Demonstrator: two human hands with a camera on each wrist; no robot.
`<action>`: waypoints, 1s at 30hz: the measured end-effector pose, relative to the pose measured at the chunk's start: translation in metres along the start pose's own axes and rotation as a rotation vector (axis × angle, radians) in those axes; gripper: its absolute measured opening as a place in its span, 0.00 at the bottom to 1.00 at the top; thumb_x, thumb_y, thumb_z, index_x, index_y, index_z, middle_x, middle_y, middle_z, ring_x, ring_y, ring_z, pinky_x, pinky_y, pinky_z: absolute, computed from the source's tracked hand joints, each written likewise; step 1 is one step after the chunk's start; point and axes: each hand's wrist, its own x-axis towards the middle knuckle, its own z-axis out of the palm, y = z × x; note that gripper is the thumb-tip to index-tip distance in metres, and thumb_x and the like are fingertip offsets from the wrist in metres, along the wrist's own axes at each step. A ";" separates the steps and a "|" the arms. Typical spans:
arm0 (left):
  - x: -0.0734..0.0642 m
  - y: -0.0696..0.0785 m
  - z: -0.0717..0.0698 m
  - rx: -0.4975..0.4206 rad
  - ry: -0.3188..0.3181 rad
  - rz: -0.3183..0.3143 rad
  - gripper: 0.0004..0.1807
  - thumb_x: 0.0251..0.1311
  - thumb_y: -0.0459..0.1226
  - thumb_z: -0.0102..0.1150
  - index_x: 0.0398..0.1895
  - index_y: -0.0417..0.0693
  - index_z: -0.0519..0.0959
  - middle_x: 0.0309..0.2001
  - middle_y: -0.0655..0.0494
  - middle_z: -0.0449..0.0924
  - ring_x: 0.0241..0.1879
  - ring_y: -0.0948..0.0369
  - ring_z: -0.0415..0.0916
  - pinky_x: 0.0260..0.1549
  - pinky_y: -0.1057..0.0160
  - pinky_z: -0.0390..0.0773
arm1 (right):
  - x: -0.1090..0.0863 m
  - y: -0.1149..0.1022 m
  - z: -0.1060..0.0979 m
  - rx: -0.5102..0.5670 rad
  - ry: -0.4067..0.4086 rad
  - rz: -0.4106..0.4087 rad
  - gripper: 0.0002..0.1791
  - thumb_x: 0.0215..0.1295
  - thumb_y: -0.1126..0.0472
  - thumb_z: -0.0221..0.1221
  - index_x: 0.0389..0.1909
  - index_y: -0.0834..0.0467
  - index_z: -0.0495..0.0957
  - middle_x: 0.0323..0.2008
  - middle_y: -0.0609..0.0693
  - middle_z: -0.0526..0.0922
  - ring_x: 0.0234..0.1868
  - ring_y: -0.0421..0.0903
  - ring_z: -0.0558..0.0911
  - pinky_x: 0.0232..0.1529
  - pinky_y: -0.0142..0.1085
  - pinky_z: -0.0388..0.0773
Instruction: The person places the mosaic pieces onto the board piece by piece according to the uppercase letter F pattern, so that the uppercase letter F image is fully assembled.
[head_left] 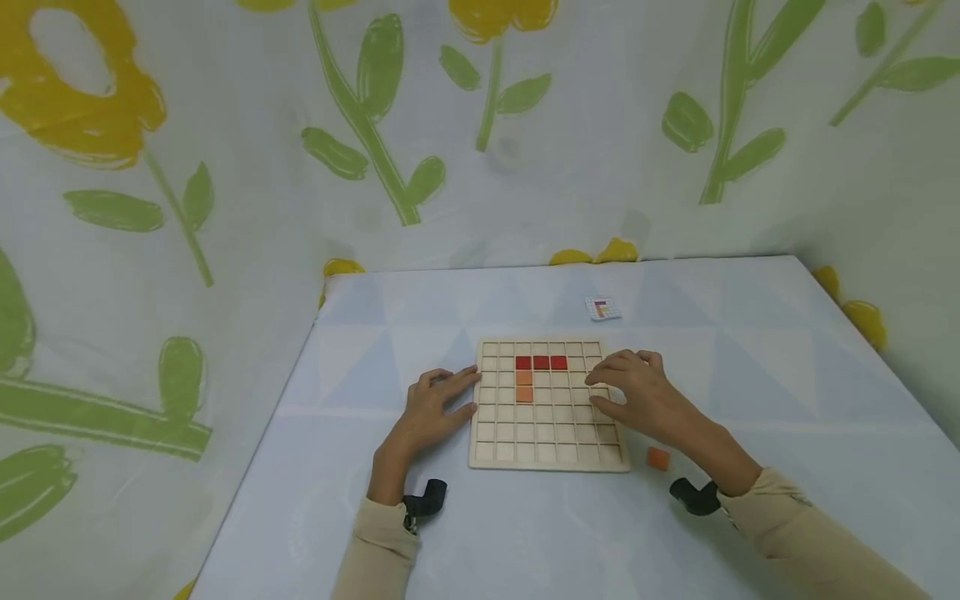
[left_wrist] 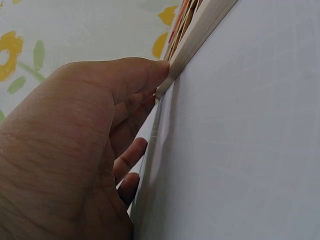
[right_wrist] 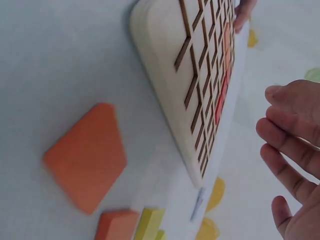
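Left hand (head_left: 429,410), lower middle: fingers apart, touching board (head_left: 545,452) | right hand (head_left: 643,398): fingers apart, empty | I'd hold board steady, pinch orange tile (head_left: 657,458), lower right, by its edges

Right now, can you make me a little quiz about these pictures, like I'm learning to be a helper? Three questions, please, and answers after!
1. How many red tiles sit on the board?
2. True or false: the left hand touches the board's edge.
3. What small thing lies just past the board's far edge?

Key: 1, three; 2, true; 3, a small patterned card.
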 end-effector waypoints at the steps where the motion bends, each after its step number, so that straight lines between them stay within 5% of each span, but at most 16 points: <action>1: -0.001 0.000 0.000 -0.010 0.003 0.003 0.29 0.70 0.50 0.55 0.73 0.60 0.70 0.73 0.68 0.63 0.68 0.51 0.57 0.61 0.39 0.53 | -0.003 0.001 -0.001 0.000 0.001 0.006 0.12 0.56 0.63 0.73 0.42 0.56 0.86 0.43 0.49 0.84 0.52 0.53 0.77 0.56 0.60 0.58; 18: 0.000 0.000 0.000 -0.021 -0.023 -0.024 0.29 0.71 0.51 0.54 0.74 0.62 0.68 0.74 0.69 0.61 0.69 0.51 0.55 0.62 0.40 0.51 | -0.058 0.029 -0.012 -0.020 0.109 -0.013 0.15 0.48 0.67 0.75 0.37 0.54 0.85 0.40 0.46 0.83 0.48 0.52 0.78 0.49 0.59 0.59; 30: 0.001 0.006 -0.003 -0.031 -0.026 -0.038 0.29 0.71 0.50 0.56 0.74 0.62 0.69 0.74 0.68 0.62 0.70 0.50 0.54 0.62 0.40 0.51 | -0.087 0.051 -0.014 -0.033 0.112 0.032 0.15 0.44 0.64 0.78 0.35 0.51 0.87 0.38 0.45 0.84 0.46 0.52 0.78 0.46 0.62 0.60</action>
